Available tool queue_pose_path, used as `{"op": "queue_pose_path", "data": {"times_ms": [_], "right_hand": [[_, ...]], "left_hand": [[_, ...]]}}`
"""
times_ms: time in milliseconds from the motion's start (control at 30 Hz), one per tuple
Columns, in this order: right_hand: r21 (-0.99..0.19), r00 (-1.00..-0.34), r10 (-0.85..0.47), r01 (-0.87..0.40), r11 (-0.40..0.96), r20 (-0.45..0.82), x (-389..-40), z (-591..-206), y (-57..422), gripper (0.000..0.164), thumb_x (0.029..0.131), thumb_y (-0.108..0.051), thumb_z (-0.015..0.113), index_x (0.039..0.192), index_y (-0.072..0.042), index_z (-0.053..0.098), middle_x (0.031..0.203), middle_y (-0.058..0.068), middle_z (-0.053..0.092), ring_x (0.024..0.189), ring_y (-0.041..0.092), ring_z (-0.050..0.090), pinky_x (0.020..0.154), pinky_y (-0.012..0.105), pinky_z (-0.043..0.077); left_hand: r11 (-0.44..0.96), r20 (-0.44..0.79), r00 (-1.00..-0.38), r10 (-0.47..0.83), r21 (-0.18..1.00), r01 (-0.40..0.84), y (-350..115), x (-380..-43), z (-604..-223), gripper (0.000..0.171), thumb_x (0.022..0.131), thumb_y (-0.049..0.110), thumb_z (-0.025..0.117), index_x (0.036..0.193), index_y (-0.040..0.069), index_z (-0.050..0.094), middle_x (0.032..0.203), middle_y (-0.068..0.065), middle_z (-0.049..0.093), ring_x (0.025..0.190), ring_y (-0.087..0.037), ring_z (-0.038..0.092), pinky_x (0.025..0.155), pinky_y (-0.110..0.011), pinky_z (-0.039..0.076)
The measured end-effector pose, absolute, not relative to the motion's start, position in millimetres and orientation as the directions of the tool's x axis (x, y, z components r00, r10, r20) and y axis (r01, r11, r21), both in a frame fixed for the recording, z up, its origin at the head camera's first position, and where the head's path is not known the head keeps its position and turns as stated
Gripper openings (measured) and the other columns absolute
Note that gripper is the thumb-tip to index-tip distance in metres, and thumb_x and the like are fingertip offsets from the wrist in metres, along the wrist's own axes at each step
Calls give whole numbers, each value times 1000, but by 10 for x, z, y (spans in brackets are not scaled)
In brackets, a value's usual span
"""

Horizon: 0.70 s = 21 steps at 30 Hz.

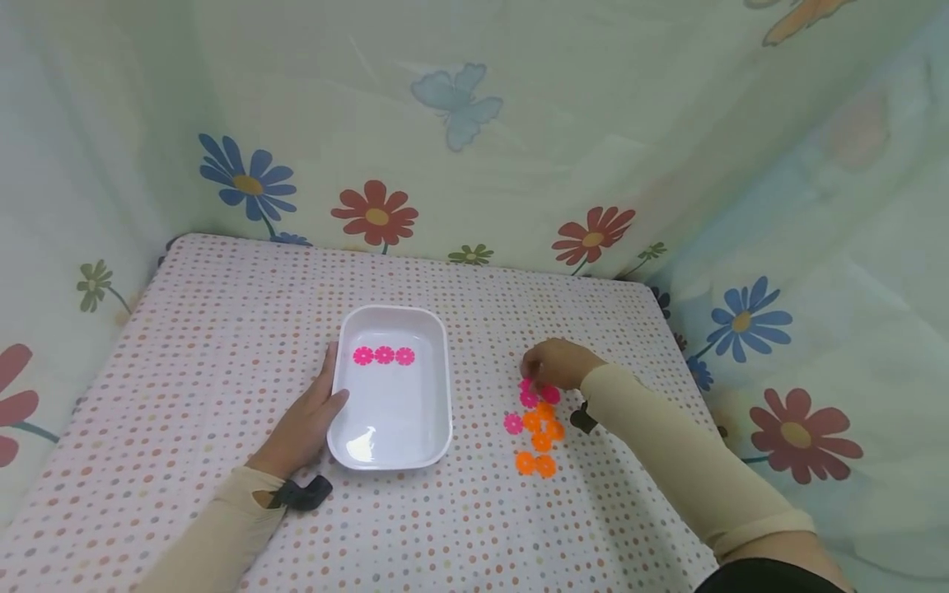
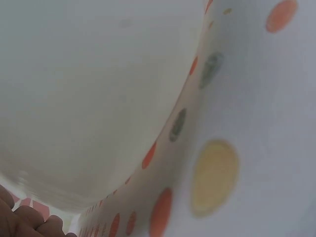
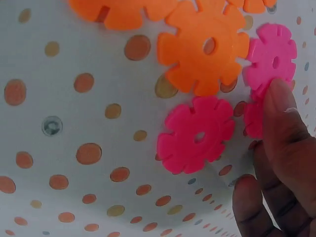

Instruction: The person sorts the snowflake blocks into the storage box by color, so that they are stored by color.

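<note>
Pale curtain point(image 1: 319, 107) with printed flowers and a butterfly stands behind and at both sides of the table point(image 1: 222, 329), which is covered by a white cloth with coloured dots. Some things I can see only in part. My left hand point(image 1: 302, 424) holds the white tray point(image 1: 393, 403) at its left side, with the thumb at the rim and the fingers along the outer wall; in the left wrist view this wall fills much of the picture, and only my fingertips show at the lower corner. My right hand point(image 1: 565, 362) is bent down over the pink flower pieces point(image 1: 513, 428) on the cloth, to the right of the tray. Its thumb covers part of one pink piece point(image 3: 253, 118), and I cannot tell whether my fingers pinch it or only touch it. At the top of the right wrist view, some orange flower pieces point(image 1: 545, 472) are cut off by the edge; from above, they lie nearer to me than most of the pink ones, several touching or overlapping. Inside the tray, three pink flowers point(image 1: 384, 360) make one row near its far end. Light sleeves point(image 1: 660, 445) cover my forearms, and a dark device point(image 1: 302, 494) sits at my left wrist. At the lower right, a black shape point(image 1: 771, 576) is cut off, too little to name.
</note>
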State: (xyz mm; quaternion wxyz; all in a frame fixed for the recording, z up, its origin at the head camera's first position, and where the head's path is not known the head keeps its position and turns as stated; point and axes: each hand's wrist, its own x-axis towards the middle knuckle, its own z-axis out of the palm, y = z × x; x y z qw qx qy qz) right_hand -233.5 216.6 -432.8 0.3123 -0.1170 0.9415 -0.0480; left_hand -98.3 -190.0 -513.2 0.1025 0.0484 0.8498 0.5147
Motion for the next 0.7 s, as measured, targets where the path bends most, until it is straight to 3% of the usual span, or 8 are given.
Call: {"op": "queue_pose_path", "data": {"times_ms": [167,433,567,700], "right_hand": [[-203,-770,-285,-204,958,-570,-2344,-4304,2241,11,92,-22,81,92,-19,70,97,-2,70,84,15,60,84,35,53],[-207,-781,-290,-208,956,-553,-2453,-4067,2233,6,95,-23,77,98,-18,74,105,2,73,98,21,64,89,41,57],[-206,-798,-266,-181,962,-540,-2519,-3744,1969,8,97,-24,75,99,-16,73,102,5,73,95,22,63,90,40,56],[-240,-807,-335,-245,939,-487,-2520,-3409,1385,9,97,-25,76,100,-17,75,95,2,74,91,21,64,85,36,56]], "left_hand": [[464,-139,-974,177,885,-42,-1890,-990,-5146,72,111,34,32,166,33,-14,176,6,-10,163,-33,0,127,-66,12],[448,-108,-978,179,894,-16,-1893,-989,-5173,72,112,32,34,167,30,-12,176,7,-8,164,-30,2,129,-62,13],[450,-113,-977,178,893,-21,-1896,-994,-5178,72,111,33,34,166,34,-12,176,8,-8,164,-29,2,128,-62,13],[445,-112,-978,174,895,-24,-1892,-1017,-5178,72,111,35,34,166,36,-12,176,8,-7,164,-28,3,128,-62,14]]}}
